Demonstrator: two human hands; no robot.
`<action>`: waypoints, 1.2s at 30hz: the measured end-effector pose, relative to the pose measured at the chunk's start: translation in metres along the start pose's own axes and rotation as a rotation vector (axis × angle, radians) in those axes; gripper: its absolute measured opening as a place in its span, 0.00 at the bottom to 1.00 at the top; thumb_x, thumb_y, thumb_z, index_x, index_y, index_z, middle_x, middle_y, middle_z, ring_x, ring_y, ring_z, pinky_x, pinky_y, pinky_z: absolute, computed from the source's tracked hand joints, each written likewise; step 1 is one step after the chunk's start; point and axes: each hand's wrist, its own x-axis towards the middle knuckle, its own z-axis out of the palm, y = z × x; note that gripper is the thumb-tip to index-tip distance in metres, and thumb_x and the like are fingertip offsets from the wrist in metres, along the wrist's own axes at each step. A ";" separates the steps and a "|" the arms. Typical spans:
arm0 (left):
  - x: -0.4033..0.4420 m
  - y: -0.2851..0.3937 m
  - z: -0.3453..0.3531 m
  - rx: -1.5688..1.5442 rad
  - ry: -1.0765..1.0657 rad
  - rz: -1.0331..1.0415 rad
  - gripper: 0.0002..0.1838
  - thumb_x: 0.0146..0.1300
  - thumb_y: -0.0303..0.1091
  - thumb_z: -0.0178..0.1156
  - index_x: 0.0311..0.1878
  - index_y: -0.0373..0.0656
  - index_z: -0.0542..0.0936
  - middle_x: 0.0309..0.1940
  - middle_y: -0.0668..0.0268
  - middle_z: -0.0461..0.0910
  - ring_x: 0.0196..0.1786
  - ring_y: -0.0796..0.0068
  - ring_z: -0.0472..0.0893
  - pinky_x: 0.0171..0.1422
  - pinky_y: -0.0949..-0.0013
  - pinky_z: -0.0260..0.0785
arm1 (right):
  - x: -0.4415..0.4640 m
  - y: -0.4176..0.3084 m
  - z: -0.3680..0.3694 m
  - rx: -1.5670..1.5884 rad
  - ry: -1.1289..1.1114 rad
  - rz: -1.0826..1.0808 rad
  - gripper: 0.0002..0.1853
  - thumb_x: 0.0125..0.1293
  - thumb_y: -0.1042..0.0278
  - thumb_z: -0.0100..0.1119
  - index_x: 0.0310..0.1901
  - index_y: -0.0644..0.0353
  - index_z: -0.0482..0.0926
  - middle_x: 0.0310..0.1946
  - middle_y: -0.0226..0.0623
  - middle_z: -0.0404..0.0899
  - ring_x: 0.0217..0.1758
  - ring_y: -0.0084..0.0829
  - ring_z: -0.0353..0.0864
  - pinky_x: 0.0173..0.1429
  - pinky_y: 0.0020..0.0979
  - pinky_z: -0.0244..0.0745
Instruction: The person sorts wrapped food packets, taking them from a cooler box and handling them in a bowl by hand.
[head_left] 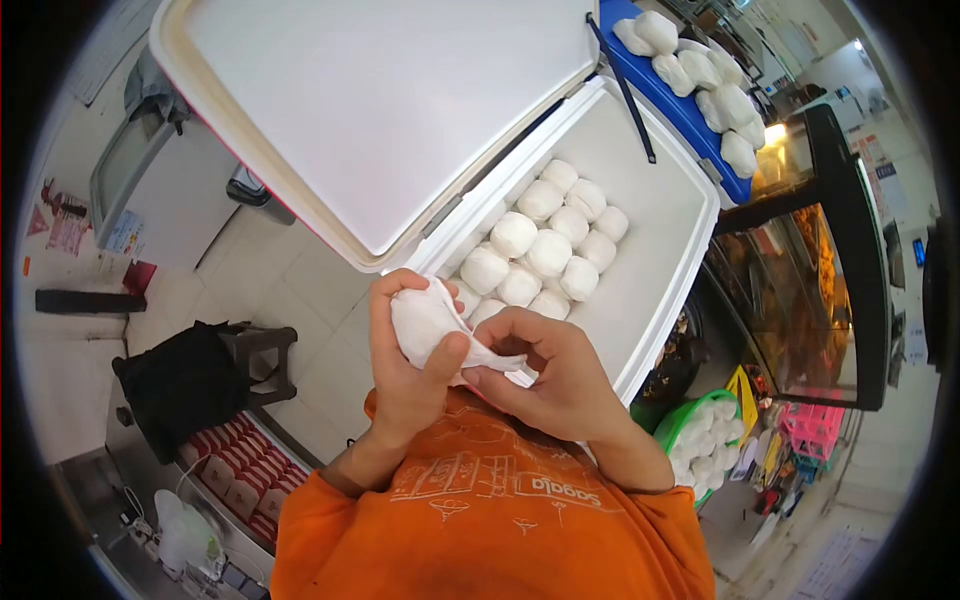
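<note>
In the head view, a white paper-wrapped bundle point(420, 318) rests in my left hand point(402, 385), whose fingers and thumb curl round it. My right hand point(562, 375) pinches the loose, gathered end of the wrapper point(492, 360) and draws it out to the right. What lies inside the wrapper is hidden. Just beyond my hands stands an open white cooler box point(655, 230), with many round white wrapped bundles point(548, 252) stacked inside it.
The raised cooler lid point(390, 90) leans back at upper left. More wrapped bundles point(700, 75) lie on a blue lid point(735, 185) at upper right. A green basket point(664, 432) of white bundles, a glass display case point(790, 290), a black-draped stool point(185, 385) and red-and-white boxes point(245, 475) stand around.
</note>
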 end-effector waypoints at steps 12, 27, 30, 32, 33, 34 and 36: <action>0.004 0.005 -0.014 -0.342 -0.202 -0.209 0.37 0.56 0.50 0.74 0.58 0.41 0.65 0.45 0.64 0.76 0.47 0.78 0.78 0.51 0.74 0.72 | 0.010 0.033 -0.024 0.408 0.065 -0.022 0.07 0.73 0.71 0.57 0.47 0.66 0.78 0.37 0.29 0.81 0.37 0.14 0.75 0.39 0.18 0.70; 0.016 0.009 0.007 0.198 -0.136 0.015 0.26 0.75 0.50 0.51 0.62 0.38 0.62 0.45 0.59 0.76 0.44 0.76 0.77 0.47 0.74 0.70 | -0.003 0.010 0.015 -0.374 0.358 -0.116 0.32 0.66 0.59 0.66 0.64 0.74 0.67 0.50 0.59 0.79 0.52 0.53 0.81 0.54 0.38 0.77; 0.018 0.009 0.016 0.156 -0.113 0.020 0.30 0.77 0.56 0.38 0.64 0.37 0.58 0.46 0.58 0.75 0.45 0.74 0.76 0.49 0.72 0.69 | -0.001 0.017 0.012 -0.187 0.330 -0.092 0.32 0.67 0.61 0.65 0.64 0.74 0.65 0.50 0.57 0.79 0.52 0.49 0.82 0.54 0.37 0.76; 0.022 0.001 0.019 0.155 -0.150 0.007 0.33 0.78 0.59 0.31 0.66 0.36 0.56 0.47 0.57 0.75 0.46 0.72 0.76 0.51 0.71 0.69 | 0.001 0.023 0.007 -0.060 0.342 -0.101 0.33 0.66 0.62 0.66 0.65 0.73 0.64 0.50 0.55 0.80 0.52 0.44 0.83 0.55 0.36 0.76; 0.026 -0.002 0.020 0.126 -0.192 0.021 0.34 0.77 0.59 0.32 0.67 0.35 0.54 0.49 0.56 0.74 0.47 0.72 0.76 0.52 0.70 0.69 | 0.000 0.020 0.003 -0.003 0.318 -0.054 0.33 0.66 0.63 0.67 0.64 0.73 0.64 0.50 0.54 0.80 0.52 0.42 0.83 0.54 0.35 0.77; 0.029 -0.006 0.021 0.095 -0.235 0.030 0.35 0.77 0.59 0.32 0.69 0.34 0.52 0.52 0.55 0.73 0.49 0.71 0.75 0.53 0.70 0.68 | -0.001 0.016 -0.003 0.054 0.295 -0.004 0.32 0.65 0.64 0.67 0.64 0.72 0.64 0.50 0.53 0.80 0.52 0.39 0.83 0.54 0.34 0.77; 0.038 -0.010 0.024 0.089 -0.307 0.054 0.37 0.77 0.59 0.34 0.71 0.33 0.50 0.56 0.53 0.70 0.52 0.69 0.74 0.55 0.68 0.68 | -0.001 0.011 -0.013 0.081 0.269 0.084 0.31 0.63 0.68 0.69 0.63 0.70 0.65 0.50 0.49 0.80 0.52 0.34 0.82 0.54 0.32 0.77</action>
